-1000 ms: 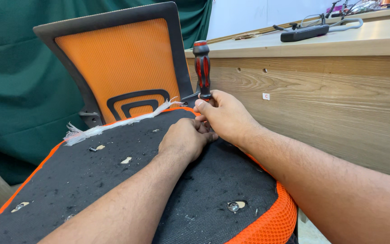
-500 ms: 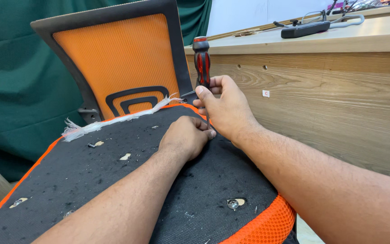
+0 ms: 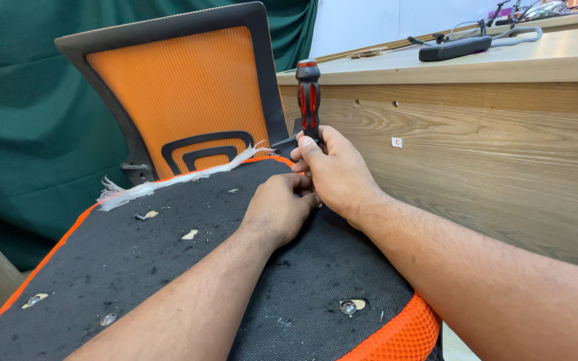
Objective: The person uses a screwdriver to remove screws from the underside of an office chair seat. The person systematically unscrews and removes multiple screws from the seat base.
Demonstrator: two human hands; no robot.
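An upturned office chair seat (image 3: 168,267) with black fabric underside and orange mesh edging lies before me. My right hand (image 3: 332,170) grips a red-and-black screwdriver (image 3: 308,100) held upright, its tip down on the seat's far right part. My left hand (image 3: 279,207) is closed beside the shaft, fingertips pinched at the screwdriver tip; what they pinch is hidden. The orange mesh backrest (image 3: 182,100) with its black frame stands behind the seat.
Several screw holes dot the seat: a screw head (image 3: 348,307) at the near right, a loose bolt (image 3: 140,216) at the left. Frayed white fabric (image 3: 168,180) runs along the far edge. A wooden desk (image 3: 490,134) with a black power strip (image 3: 454,48) stands right; green curtain behind.
My right hand slid a little up and down the screwdriver while turning it; the tool stays upright on the same spot. My left hand has stayed at the tip.
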